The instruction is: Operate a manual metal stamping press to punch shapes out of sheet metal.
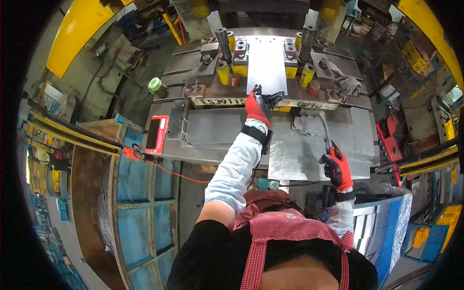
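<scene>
My left hand (262, 104), in a red and black glove, reaches to the near edge of a bright, flat metal sheet (267, 67). Its fingers are spread, and the fingertips overlap or touch that edge; I cannot tell which. The sheet lies lengthwise on the press die, between yellow posts. In my right hand (337, 169), gloved alike, is a thin grey rod (325, 128), gripped near its lower end and pointing away from me. Below the rod lies a wide, shiny metal plate (299, 157) on the near table.
Dark ribbed posts (223, 43) rise beside the die. A green-lidded jar (155, 86) stands on the left, above a red-framed dark panel (157, 134). A grey rag (348, 84) lies at the right. Blue-panelled frames (133, 179) stand at lower left, and a blue bin (386, 232) at lower right.
</scene>
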Action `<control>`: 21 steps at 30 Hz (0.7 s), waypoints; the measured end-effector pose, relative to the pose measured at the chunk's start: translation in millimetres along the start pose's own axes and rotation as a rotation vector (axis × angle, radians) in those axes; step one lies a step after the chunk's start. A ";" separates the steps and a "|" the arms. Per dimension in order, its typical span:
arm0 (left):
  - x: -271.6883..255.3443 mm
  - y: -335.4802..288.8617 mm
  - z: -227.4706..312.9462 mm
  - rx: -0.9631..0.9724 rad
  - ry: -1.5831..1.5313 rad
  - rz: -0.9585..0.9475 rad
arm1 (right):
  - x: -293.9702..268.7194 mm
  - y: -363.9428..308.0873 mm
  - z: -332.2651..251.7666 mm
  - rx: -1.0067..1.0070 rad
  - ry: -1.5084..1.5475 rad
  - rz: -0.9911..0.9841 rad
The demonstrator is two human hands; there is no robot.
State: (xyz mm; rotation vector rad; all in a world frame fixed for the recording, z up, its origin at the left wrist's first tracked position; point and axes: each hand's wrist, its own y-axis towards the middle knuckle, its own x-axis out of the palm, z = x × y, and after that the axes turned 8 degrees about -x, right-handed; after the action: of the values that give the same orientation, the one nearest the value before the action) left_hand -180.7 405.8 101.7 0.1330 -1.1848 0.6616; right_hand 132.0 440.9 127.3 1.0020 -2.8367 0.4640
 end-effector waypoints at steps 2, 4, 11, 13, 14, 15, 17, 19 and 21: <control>-1.7 3.0 -2.4 0.065 0.019 -0.044 | -41.6 -0.3 33.5 0.021 -0.008 0.112; -3.5 7.6 -0.1 0.018 -0.044 0.042 | -65.5 1.9 57.5 0.023 -0.045 0.236; 5.3 4.5 1.1 0.020 -0.017 0.059 | -111.6 9.3 126.7 -0.044 0.258 0.303; 4.7 4.2 1.1 0.067 -0.026 0.059 | -121.2 12.1 135.9 -0.066 0.236 0.214; 6.5 4.5 1.3 0.072 -0.027 0.057 | -122.2 12.7 134.4 -0.086 0.213 0.129; 8.2 4.6 1.6 0.098 0.004 0.104 | -120.7 12.6 135.1 -0.061 0.270 0.187; 11.0 3.3 0.0 0.135 0.044 0.157 | -119.2 12.7 134.4 -0.074 0.235 0.194; 14.2 2.2 -1.3 0.153 0.045 0.161 | -117.0 11.8 133.9 -0.075 0.255 0.209; 20.7 0.8 -4.4 0.159 0.049 0.164 | -127.6 13.7 141.6 -0.077 0.251 0.190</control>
State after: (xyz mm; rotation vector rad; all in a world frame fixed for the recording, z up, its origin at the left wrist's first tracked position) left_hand -173.1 416.7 118.2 0.1535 -1.1026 0.8997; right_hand 224.2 482.5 -34.9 0.6150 -2.7081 0.4571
